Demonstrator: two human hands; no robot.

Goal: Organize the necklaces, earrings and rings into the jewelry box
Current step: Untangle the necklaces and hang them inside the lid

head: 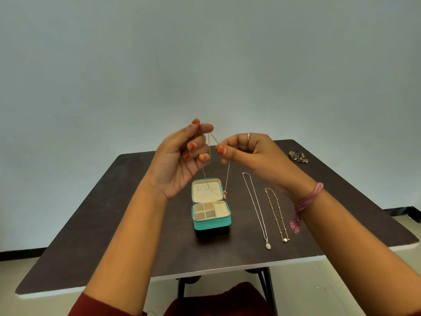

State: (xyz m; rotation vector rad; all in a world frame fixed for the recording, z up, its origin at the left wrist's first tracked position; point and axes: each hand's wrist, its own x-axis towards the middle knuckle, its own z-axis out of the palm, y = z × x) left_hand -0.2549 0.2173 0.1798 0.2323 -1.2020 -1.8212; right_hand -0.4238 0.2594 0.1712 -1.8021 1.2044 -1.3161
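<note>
Barely begun: the left hand (182,156) and right hand (246,151) each pinch a thin rose-gold necklace (227,176) dangling over the open, seemingly empty jewelry box (211,222), while the silver necklace (256,208), gold necklace (276,215) and far-right jewelry cluster (298,156) wait on the table (114,224).

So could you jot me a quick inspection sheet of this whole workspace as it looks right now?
Surface: dark brown table, pale edge, thin black legs.
Job's things: teal jewelry box open, cream compartments showing no jewelry; rose-gold necklace held up above it; silver necklace and gold necklace laid out straight to the box's right; small pile of dark jewelry at the far right corner.
Clutter: nothing seen.
Grippers: left hand and right hand both pinch the rose-gold chain; the right wears a ring and a pink thread wristband.
Cables: nothing seen.
Surroundings: plain pale wall, light floor, black skirting.
</note>
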